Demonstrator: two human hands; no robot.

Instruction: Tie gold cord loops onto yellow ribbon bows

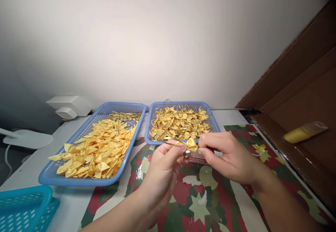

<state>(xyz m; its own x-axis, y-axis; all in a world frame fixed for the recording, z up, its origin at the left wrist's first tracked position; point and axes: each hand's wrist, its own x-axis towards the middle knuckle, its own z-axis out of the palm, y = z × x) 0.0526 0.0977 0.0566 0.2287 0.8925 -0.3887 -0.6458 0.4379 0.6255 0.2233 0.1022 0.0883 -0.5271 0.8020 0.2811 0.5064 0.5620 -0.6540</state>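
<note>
A yellow ribbon bow (191, 143) is held between my two hands over the patterned table cover. Beneath it hangs a small silver bell (187, 153), close to my left fingertips. My left hand (168, 158) pinches the bow's left side, where a gold cord (169, 140) sticks out. With thumb and forefinger closed, my right hand (223, 155) grips the bow's right edge; the exact spot between those fingers is hidden. Behind the hands, a blue basket (216, 127) is heaped with finished-looking bows on gold cords (181, 120).
Left of it, another blue basket (43, 181) holds loose yellow bows (97, 148) and gold cords (124, 116). A teal basket (47, 193) occupies the near left corner. On the right are a single bow (259, 148), a cardboard box (301, 95) and a yellow-filled tube (304, 133).
</note>
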